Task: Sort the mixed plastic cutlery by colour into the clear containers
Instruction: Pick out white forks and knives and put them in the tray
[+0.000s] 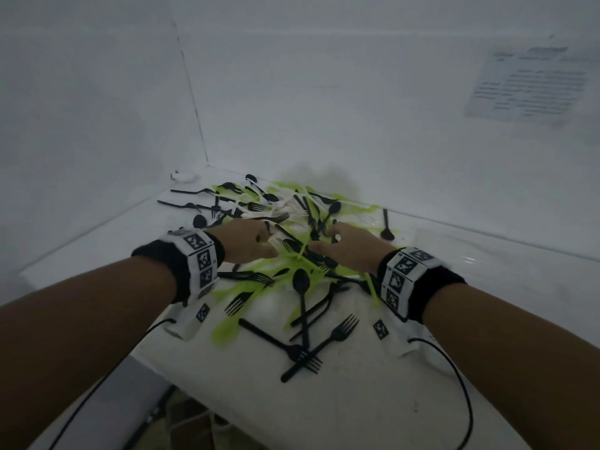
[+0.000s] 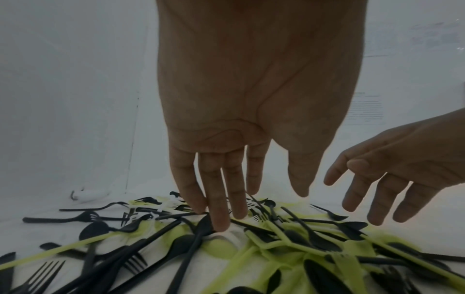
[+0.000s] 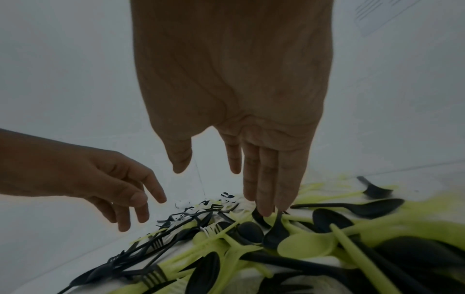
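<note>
The tangled heap of black, lime-green and white plastic forks, spoons and knives (image 1: pixel 292 241) lies on the white worktop (image 1: pixel 373 384), thickest toward the far corner where the two walls meet and thinning toward the near edge. The pieces point every way, with no shared long axis: a black plastic spoon (image 1: pixel 302 300) runs bowl-far, handle-near, and two black plastic forks (image 1: pixel 311 349) cross each other just beyond the near edge. No clear container can be made out in any view.

These pieces look light, thin and stiff, probably smooth enough to slip, and the tines and handles interlock, so lifting one may drag its neighbours. A pinch on the middle of a handle, on a piece lying on top, seems the safest hold; the white ones are hard to tell from the worktop.

The left hand (image 2: pixel 226 169) reaches palm-down with fingers straight and slightly spread, its fingertips (image 2: pixel 221 224) touching black pieces at the middle of the heap, gripping nothing. The right hand (image 3: pixel 254 159) also hangs spread, its fingertips (image 3: pixel 264 210) meeting a black spoon handle (image 3: pixel 276 220); no pinch is formed.

A printed paper sheet (image 1: pixel 529 82) hangs on the right wall, and cables (image 1: pixel 454 378) trail from the wrist bands across the worktop.
</note>
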Demonstrator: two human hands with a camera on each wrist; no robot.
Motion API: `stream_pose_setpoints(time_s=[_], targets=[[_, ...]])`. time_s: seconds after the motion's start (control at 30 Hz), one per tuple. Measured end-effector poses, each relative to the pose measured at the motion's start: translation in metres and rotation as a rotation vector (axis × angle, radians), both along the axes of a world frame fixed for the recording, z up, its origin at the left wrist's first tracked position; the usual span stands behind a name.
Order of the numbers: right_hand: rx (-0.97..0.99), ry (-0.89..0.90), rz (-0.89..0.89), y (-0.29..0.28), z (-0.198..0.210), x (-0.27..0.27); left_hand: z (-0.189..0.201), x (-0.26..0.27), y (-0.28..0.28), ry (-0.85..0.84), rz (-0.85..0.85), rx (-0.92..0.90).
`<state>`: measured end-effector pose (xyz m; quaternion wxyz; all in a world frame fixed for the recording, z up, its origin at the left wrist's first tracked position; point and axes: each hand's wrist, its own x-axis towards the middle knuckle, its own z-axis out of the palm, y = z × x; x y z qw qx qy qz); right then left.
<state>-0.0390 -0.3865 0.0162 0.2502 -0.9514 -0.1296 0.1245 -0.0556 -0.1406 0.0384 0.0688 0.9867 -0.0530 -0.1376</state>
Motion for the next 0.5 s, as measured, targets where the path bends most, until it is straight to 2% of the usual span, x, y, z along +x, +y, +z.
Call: stream_pose_setpoints(time_s=[0.23,0.5], targets=[[-0.082,0.022,-0.097,0.053,-0.017,0.030,-0.017,0.041,0.056,0.017,-0.093,-0.029],[-0.061,-0.027,-0.156,0.098,-0.033,0.061,-0.037,0.089,0.091,0.007,-0.256,-0.037]])
